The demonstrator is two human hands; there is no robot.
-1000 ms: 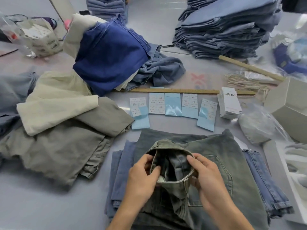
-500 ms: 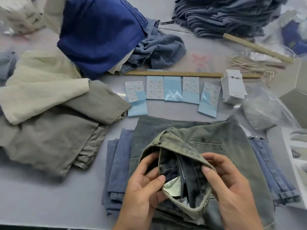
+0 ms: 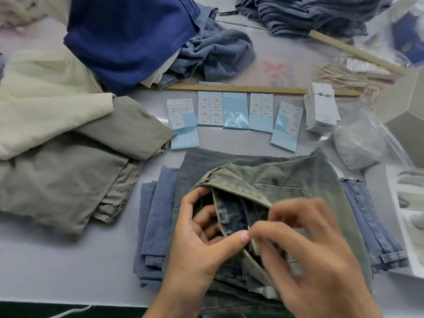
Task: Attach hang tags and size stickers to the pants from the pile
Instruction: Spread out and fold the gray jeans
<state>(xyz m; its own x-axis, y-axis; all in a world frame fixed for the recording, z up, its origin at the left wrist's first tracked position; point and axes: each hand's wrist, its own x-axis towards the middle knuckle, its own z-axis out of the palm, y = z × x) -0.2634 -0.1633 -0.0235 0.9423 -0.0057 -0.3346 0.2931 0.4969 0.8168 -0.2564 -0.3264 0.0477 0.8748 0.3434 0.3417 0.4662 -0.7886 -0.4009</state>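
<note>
Holding the waistband open, the left hand (image 3: 202, 235) is curled round the near edge of the grey-green jeans (image 3: 286, 180), thumb pressed over the band and fingers tucked inside. The right hand (image 3: 305, 251) is blurred; its fingers (image 3: 263, 228) appear pinched on a small pale label (image 3: 253, 244) just inside the opening, though the grip cannot be made out for certain. The waistband is seen running diagonally, from up and left of the fingers down to their right. The size stickers (image 3: 210, 109) on blue sheets and the stack of hang tags (image 3: 321, 109) lie well beyond both hands, the tags up and right, nearer the right hand. What the label says is hidden.
</note>
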